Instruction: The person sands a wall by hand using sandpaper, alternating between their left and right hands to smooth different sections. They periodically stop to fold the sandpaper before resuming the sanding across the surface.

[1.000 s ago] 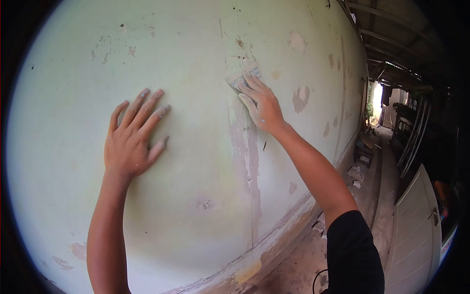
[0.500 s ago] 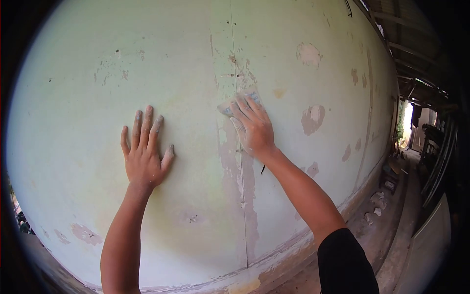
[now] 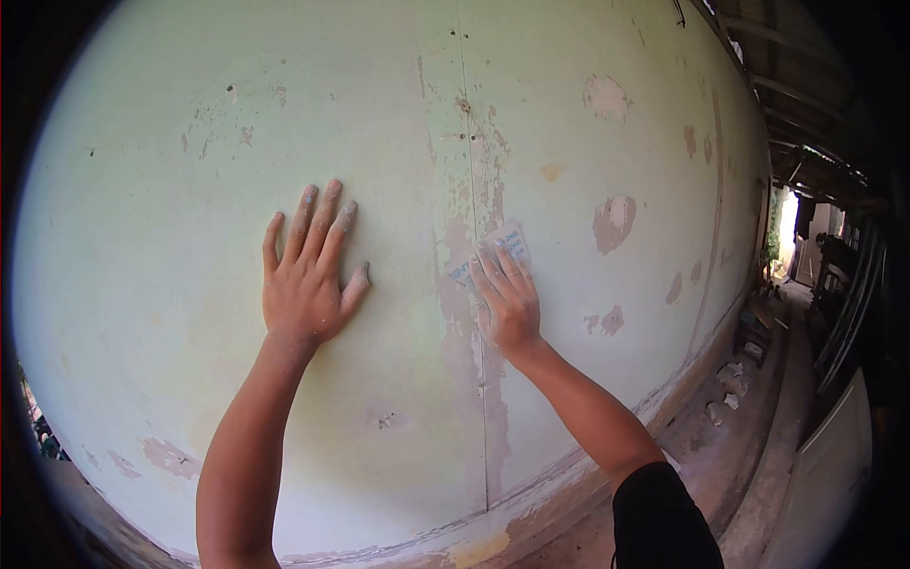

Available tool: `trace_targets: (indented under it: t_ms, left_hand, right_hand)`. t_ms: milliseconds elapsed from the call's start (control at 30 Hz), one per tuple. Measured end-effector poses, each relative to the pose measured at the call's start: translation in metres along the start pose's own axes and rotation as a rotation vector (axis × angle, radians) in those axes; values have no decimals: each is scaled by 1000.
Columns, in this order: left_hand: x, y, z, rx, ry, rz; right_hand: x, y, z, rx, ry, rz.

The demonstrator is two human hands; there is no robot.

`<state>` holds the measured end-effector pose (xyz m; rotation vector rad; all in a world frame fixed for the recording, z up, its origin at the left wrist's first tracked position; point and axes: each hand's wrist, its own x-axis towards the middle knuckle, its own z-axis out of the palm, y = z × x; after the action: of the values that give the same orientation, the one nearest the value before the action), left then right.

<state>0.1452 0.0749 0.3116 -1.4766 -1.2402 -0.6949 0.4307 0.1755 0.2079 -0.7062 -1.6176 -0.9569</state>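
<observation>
Pressing the printed sheet (image 3: 518,243) flat against the pale green wall (image 3: 379,142), my right hand (image 3: 510,308) lies over it, open, with the fingers nearly straight and fairly close together. The sheet is under those fingers, its corners showing above them and to the left; whether my thumb catches an edge, I can't tell. It sits to the right of my left hand (image 3: 308,289) and well apart from it, across the thin vertical seam (image 3: 485,427) where the paint has worn away. My left hand holds nothing; its palm is to the wall, fingers spread and thumb out, with pale dust on the fingertips. A black sleeve (image 3: 664,522) covers my right upper arm. To the right, white scraps (image 3: 733,379) lie on the ground, and a pale panel (image 3: 823,474) stands tilted beyond them.
</observation>
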Motion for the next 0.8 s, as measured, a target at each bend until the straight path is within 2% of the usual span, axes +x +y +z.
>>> trace_targets:
  t_ms: [200,300,433,500,600,800]
  left_hand:
    - [-1,-2,3,-48,43,31]
    - [-3,-4,4,-61,42,45]
    - [-6,-3,5,-77,41,46]
    - [-5,-3,5,-99,47,39]
    - [-4,-3,3,-108,18,38]
    - [-5,-4,4,-111,43,48]
  right_hand:
    - [97,0,-9,29,42,100]
    - [79,-9,-11,74,5,159]
    - [-5,-30,-7,83,-62,137]
    - [-23,-35,-8,88,-87,159]
    - [-3,-23,-3,89,-53,126]
    - [94,-3,-14,66,-16,172]
